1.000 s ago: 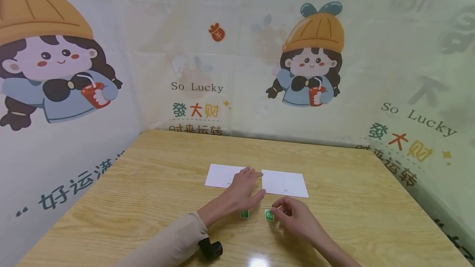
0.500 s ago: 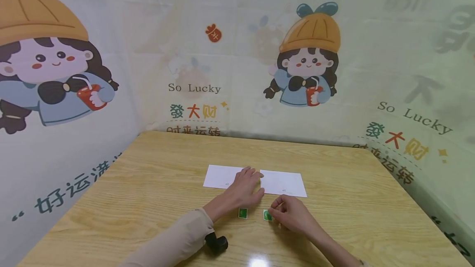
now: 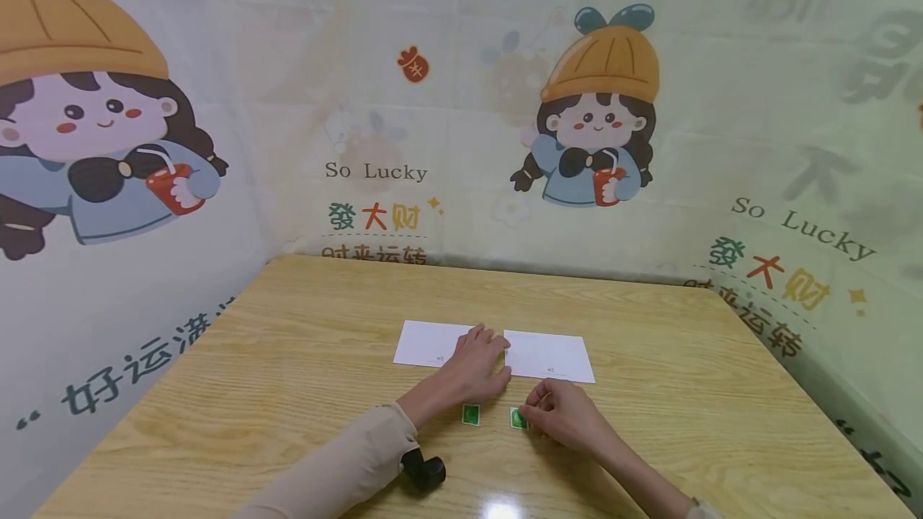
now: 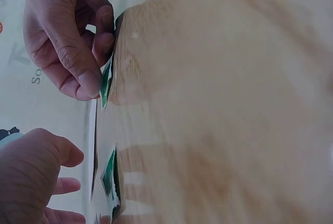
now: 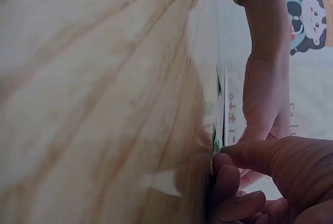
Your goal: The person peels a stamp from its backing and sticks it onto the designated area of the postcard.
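1. Left sleeve (image 3: 342,459) is shifted slightly rightward, baring the left stamp (image 3: 471,415).
2. Left hand (image 3: 472,371), fingers extended, is held over the left card (image 3: 429,343).
3. Right stamp (image 3: 517,420) is pinched by the right hand (image 3: 570,415) near the right card (image 3: 548,356).

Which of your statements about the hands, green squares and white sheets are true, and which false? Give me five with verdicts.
1. The right hand pinches the right green square. True.
2. The left green square lies flat on the left white sheet. False: it lies on the wooden table, nearer the person than the left white sheet.
3. The right white sheet lies beyond the right green square. True.
4. The left hand grips a green square. False: it holds neither, and covers part of the left white sheet in the head view.
5. The left sleeve is black. False: it is beige.
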Demonstrator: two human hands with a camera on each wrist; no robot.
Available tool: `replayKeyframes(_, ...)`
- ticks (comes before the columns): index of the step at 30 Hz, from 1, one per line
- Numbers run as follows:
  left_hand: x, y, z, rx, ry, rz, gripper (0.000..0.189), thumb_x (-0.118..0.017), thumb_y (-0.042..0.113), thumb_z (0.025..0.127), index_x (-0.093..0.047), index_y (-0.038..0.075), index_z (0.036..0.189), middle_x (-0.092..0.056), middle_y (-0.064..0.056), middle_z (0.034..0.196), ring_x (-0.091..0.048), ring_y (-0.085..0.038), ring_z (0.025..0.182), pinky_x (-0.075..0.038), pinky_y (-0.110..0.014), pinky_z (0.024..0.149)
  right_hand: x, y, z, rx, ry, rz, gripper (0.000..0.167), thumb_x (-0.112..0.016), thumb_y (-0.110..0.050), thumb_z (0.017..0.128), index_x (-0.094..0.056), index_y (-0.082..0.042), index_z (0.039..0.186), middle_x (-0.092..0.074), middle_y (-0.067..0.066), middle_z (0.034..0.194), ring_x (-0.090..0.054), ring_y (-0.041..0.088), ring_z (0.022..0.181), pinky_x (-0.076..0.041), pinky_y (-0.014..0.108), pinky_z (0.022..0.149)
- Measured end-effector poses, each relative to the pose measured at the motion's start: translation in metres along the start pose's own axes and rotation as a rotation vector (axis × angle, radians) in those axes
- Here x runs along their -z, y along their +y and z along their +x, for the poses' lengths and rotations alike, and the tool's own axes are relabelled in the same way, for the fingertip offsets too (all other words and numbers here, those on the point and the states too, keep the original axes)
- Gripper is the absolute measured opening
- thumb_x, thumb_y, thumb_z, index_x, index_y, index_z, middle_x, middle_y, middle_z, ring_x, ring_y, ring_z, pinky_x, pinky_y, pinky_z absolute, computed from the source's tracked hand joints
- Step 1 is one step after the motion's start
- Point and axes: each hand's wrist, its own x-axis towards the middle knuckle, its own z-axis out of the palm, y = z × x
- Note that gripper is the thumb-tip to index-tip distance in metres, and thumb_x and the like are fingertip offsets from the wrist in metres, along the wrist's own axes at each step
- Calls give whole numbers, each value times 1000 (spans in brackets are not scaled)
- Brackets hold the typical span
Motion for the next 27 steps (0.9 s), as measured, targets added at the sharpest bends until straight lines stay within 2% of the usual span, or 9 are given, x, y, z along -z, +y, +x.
replayKeyframes(6,-3,0,1,-1,-9,15,42,-59,29,98,-62,7,134,-54,-21,144,-33,-42,147,-26,-54,120,-1,3,3,13,0,-37,16,-75,-14,90,-64,-5,85,-58,-2,62,-53,10,52,-45,25,46)
replayKeyframes(13,-6,-2,1,15,-18,40,38,-61,30,98,-64,10,130,-55,-18,142,-34,-40,147,-27,-53,120,0,3,3,12,-14,-18,15,-74,-13,91,-64,-4,86,-58,-2,63,-52,10,53,-44,23,47)
replayKeyframes(23,-7,-2,-1,4,-16,28,35,-61,29,98,-65,10,127,-55,-19,141,-33,-42,147,-27,-54,120,-1,5,4,-22,-20,-49,13,-71,-13,94,-64,-5,86,-58,-4,62,-50,7,52,-42,22,47)
replayKeyframes(27,-7,-1,-1,0,-15,27,35,-61,28,98,-65,10,128,-55,-19,141,-33,-42,147,-27,-55,119,0,4,2,-3,-22,-57,13,-70,-11,94,-64,-5,84,-58,-3,61,-49,9,53,-39,22,46)
